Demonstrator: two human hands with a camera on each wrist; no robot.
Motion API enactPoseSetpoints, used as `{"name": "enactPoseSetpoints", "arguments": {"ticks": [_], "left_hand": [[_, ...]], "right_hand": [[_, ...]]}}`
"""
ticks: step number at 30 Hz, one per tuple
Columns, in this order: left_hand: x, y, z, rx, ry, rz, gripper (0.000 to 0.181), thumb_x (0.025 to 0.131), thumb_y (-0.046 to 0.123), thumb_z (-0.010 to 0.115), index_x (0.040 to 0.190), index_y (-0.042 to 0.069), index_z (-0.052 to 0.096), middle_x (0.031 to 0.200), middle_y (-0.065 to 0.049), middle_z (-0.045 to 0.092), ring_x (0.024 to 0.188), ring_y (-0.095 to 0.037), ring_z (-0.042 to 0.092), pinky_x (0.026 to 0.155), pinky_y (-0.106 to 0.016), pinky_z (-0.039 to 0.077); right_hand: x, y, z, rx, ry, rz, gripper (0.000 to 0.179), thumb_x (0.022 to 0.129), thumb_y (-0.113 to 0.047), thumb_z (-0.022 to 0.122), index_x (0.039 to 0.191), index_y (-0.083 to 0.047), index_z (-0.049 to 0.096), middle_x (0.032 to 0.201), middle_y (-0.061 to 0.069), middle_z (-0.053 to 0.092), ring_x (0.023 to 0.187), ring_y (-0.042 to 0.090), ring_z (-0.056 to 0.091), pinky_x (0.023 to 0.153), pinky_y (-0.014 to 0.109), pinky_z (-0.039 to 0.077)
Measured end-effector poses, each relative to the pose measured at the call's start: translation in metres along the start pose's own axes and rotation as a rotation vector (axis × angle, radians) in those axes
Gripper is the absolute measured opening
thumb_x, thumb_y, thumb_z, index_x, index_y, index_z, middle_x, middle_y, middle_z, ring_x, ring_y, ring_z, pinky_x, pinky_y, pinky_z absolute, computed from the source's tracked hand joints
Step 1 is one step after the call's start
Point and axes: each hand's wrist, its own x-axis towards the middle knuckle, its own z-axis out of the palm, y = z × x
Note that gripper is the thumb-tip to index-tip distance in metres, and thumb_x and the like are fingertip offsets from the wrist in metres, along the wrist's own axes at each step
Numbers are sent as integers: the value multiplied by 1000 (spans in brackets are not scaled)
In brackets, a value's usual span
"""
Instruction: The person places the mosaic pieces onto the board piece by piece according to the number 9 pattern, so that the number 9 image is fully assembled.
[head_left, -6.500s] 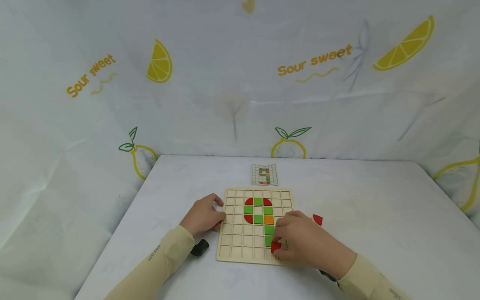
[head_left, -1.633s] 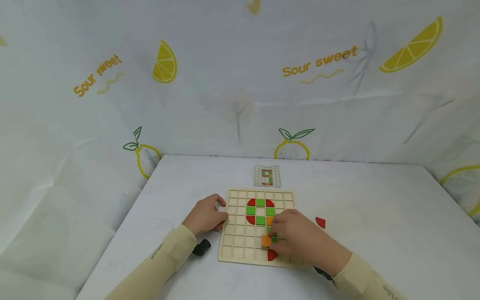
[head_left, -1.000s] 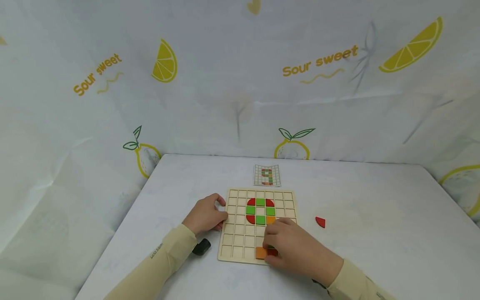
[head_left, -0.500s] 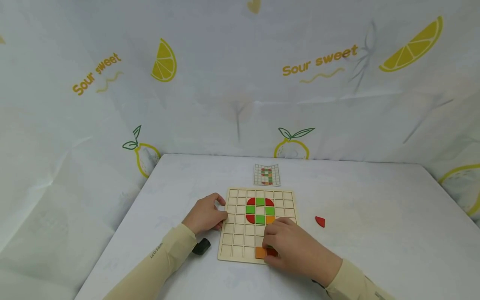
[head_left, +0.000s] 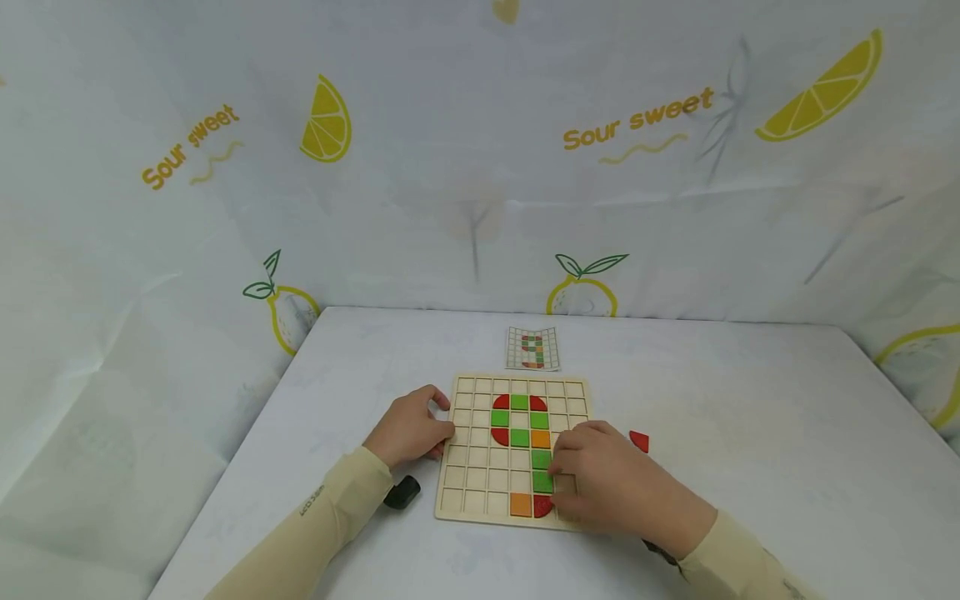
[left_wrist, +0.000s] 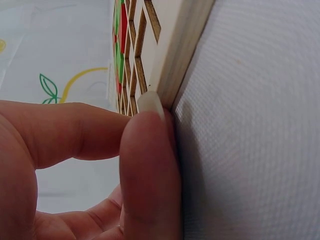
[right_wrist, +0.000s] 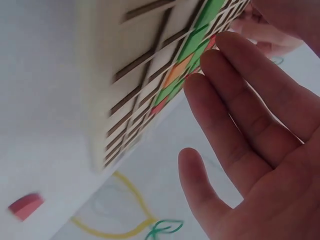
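A wooden grid board [head_left: 472,480] lies on the table, bearing green and orange square tiles and red rounded ones in a 9-like shape. In the bottom row an orange tile [head_left: 521,505] sits left of a red rounded tile [head_left: 542,506]. My left hand [head_left: 408,429] touches the board's left edge; in the left wrist view its thumb [left_wrist: 150,170] presses against that side. Over the board's lower right hovers my right hand [head_left: 611,475], fingers extended and holding nothing in the right wrist view. Right of the board lies a loose red rounded tile [head_left: 639,441].
Behind the board lies a small printed card [head_left: 532,348] with a similar coloured pattern on a grid. A black object [head_left: 402,492] is at my left wrist. A white sheet with lemon prints [head_left: 480,167] hangs behind the table.
My right hand brought an orange tile down into the bottom row beside the red one, pressed there, then let go and moved right. The left hand stays at the board's edge.
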Motion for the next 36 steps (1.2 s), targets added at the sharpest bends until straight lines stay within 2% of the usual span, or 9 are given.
{"name": "enactPoseSetpoints", "arguments": {"ticks": [5, 10, 12, 16, 20, 23, 30, 36], "left_hand": [[0, 0, 0, 4, 4, -12, 30, 92, 15, 70, 121, 11, 64, 70, -4, 72, 58, -15, 70, 65, -28, 51], [1, 0, 1, 15, 3, -22, 31, 92, 16, 70, 121, 11, 64, 70, -4, 72, 59, -15, 70, 67, -29, 49], [1, 0, 2, 19, 3, -22, 31, 91, 16, 70, 121, 11, 64, 70, -4, 72, 59, -15, 70, 67, -29, 49], [1, 0, 3, 17, 7, -25, 30, 91, 15, 70, 120, 12, 64, 70, -4, 71, 59, -15, 69, 67, -29, 49], [0, -1, 2, 8, 8, -12, 31, 91, 14, 71, 121, 11, 64, 70, -4, 72, 58, -16, 70, 66, -29, 50], [1, -2, 2, 0, 5, -5, 31, 91, 14, 71, 121, 11, 64, 71, -4, 72, 58, -16, 70, 67, -29, 51], [2, -4, 2, -6, 3, -7, 31, 91, 14, 70, 121, 11, 64, 71, -4, 72, 57, -16, 70, 66, -29, 51], [1, -1, 1, 4, -1, -10, 29, 92, 14, 70, 120, 12, 64, 70, -4, 71, 57, -16, 69, 67, -29, 50]], "right_hand": [[-16, 33, -8, 73, -8, 127, 14, 86, -31, 90, 97, -27, 82, 98, -19, 69, 97, 7, 66, 101, 47, 56], [-36, 72, -10, 124, 0, 263, 23, 85, -30, 92, 105, -26, 81, 99, -17, 68, 91, 7, 61, 85, 34, 59], [-45, 87, -9, 135, 17, 304, 25, 85, -29, 92, 107, -24, 81, 101, -15, 69, 92, 9, 62, 84, 35, 59], [-60, 109, -6, 148, 37, 366, 29, 85, -31, 91, 111, -24, 81, 109, -13, 72, 105, 15, 69, 95, 46, 60], [-64, 118, -6, 188, 30, 386, 34, 86, -36, 91, 115, -22, 80, 113, -9, 73, 111, 22, 69, 100, 53, 58], [-63, 119, -6, 195, 30, 389, 33, 86, -36, 91, 114, -22, 80, 112, -9, 73, 111, 22, 69, 100, 54, 58], [-56, 119, -6, 166, 18, 365, 26, 86, -31, 91, 109, -24, 82, 103, -15, 70, 99, 11, 66, 90, 41, 60], [-53, 120, -5, 145, 12, 360, 21, 86, -28, 91, 104, -24, 82, 100, -15, 70, 97, 11, 66, 89, 41, 60]]}}
